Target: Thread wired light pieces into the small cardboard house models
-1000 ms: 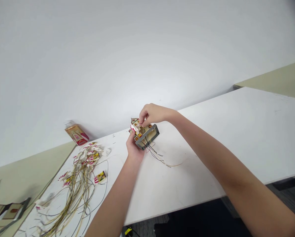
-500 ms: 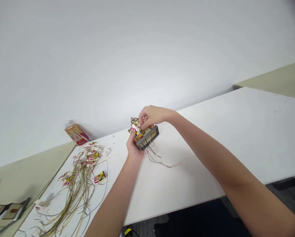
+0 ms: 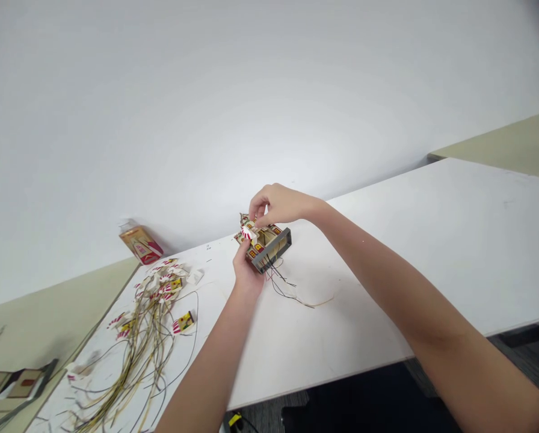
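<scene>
A small model house (image 3: 267, 243) with printed windows and a grey base frame is tilted above the white table. My left hand (image 3: 248, 270) grips it from the left and below, the thumb by a small red-and-white striped awning piece (image 3: 248, 233). Over the top of the house is my right hand (image 3: 278, 203), its fingers bent and thumb close to the forefinger; whatever sits between the fingertips is too small to make out. Thin black, red and yellowish wires (image 3: 292, 294) hang out of the base onto the table.
On the left of the white table (image 3: 341, 337) lies a bundle of wires (image 3: 132, 367) with several striped awning pieces (image 3: 183, 322). Against the wall stands a brown and red carton (image 3: 142, 242). Another part-built house piece (image 3: 14, 385) rests at the lower left.
My right hand has lifted slightly and shifted a little left over the house, uncovering more of its inside. My left hand and the house stay almost in place.
</scene>
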Tool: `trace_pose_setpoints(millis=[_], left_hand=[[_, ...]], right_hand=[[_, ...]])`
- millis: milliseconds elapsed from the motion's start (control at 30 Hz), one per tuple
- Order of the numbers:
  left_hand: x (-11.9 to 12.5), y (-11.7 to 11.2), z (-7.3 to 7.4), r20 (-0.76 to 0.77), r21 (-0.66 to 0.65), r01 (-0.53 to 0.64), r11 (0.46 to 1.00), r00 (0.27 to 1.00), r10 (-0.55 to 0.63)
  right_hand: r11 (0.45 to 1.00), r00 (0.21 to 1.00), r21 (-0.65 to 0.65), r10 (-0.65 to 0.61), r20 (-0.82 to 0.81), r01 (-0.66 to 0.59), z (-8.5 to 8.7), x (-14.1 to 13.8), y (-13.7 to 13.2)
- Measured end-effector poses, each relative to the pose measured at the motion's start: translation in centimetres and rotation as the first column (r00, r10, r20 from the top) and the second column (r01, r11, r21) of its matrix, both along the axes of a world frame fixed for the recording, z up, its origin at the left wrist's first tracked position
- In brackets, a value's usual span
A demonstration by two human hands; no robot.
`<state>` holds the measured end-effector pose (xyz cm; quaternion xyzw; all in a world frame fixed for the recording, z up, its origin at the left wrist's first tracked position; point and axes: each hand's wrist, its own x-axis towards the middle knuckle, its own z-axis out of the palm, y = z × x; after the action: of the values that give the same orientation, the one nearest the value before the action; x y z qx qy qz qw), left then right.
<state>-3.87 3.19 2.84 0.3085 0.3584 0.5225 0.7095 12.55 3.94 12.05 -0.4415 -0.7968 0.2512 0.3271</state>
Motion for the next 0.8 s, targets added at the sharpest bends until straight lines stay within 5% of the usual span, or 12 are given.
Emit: trace_pose_setpoints(millis=[500,800], left_hand=[[0.2,0.0,0.0,0.014,0.064,-0.011,0.998,1.0,0.011],[0.5,-0.2,0.0,0.012,0.117,-0.041,0.992,0.999,0.04]], right_hand=[[0.994,0.997,-0.088,0.062,0.056,-0.056,-0.2,0.2,0.0],[0.99,0.979,-0.107,-0.072,0.19,0.094,0.1,-1.0,-0.4]])
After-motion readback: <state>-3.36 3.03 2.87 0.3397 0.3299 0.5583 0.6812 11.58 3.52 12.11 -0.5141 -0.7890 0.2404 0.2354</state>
